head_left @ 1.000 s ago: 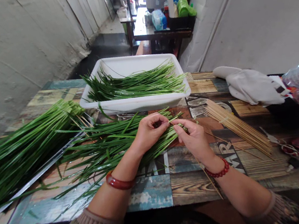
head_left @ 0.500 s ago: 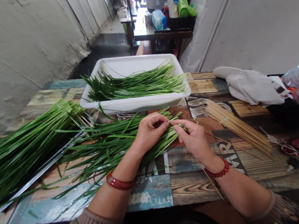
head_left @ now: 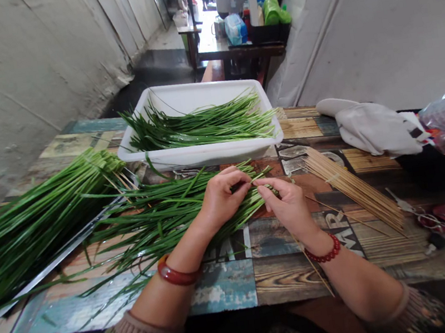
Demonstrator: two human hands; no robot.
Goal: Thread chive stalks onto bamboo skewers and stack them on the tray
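Note:
Thumb and forefinger of my left hand (head_left: 225, 197) pinch a thin garlic chive stalk near its pale end. Touching it from the other side is my right hand (head_left: 289, 201), its fingertips pinched at the same stalk. Beneath both hands a loose pile of garlic chives (head_left: 157, 210) lies on the table, pale ends to the right. A bamboo skewer (head_left: 317, 271) runs out from under my right hand towards the table's front edge; whether that hand grips it is hidden.
Behind the pile stands a white plastic tub (head_left: 203, 151) holding more chives. A thick chive bundle (head_left: 45, 222) lies left. To the right are a bundle of bamboo skewers (head_left: 353, 191), scissors (head_left: 413, 209) and a pale cap (head_left: 377, 128) on the patterned table (head_left: 295, 279).
Almost nothing differs. Both hands stay at the same stalk, with at most a tiny shift of the fingertips, and the whole view has moved very slightly.

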